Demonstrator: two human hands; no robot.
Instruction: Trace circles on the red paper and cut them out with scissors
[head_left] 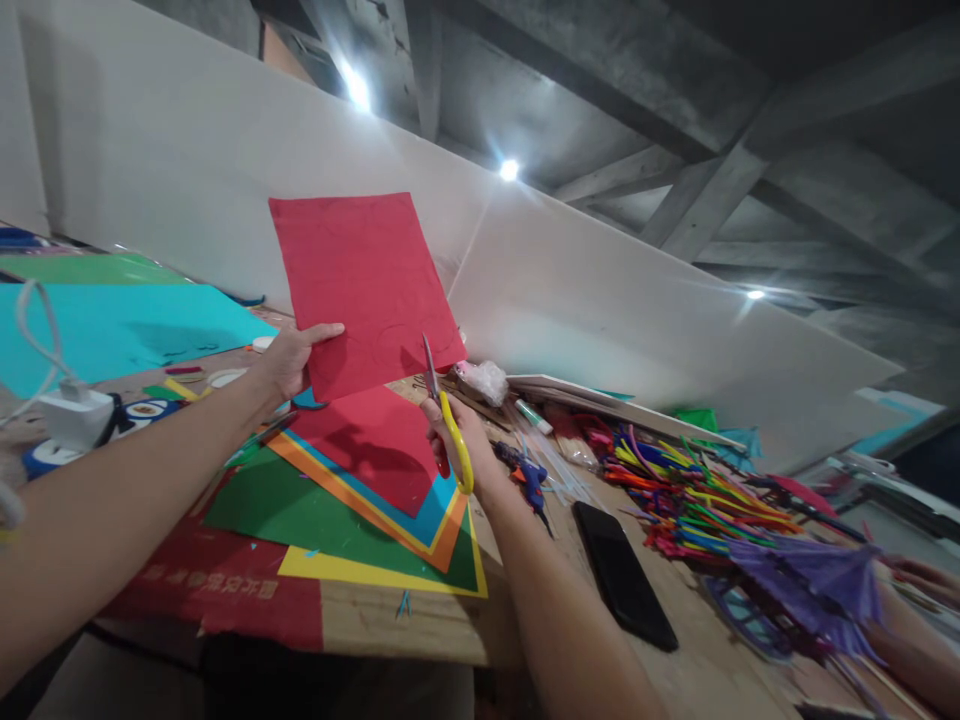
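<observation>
My left hand (294,358) pinches a red sheet (364,280) by its lower left edge, thumb lying on the front face. Faint curved outlines are drawn on the sheet, which is held up above the table. My right hand (463,436) grips yellow-handled scissors (456,445) with the blades pointing up. The blade tips overlap the sheet's lower right part; whether they touch it I cannot tell. Beneath lies a fanned stack of coloured sheets, with a red sheet (367,440) on top and a green sheet (300,510) and a yellow sheet (375,575) lower down.
Right of my forearm lie a black phone (624,575), a blue glue gun (532,485) and many coloured pipe cleaners (697,490). Another person's hand (926,580) is by a purple fan-like piece (810,590). A white charger (75,415) and turquoise sheet (142,330) are left. A white panel (600,310) stands behind.
</observation>
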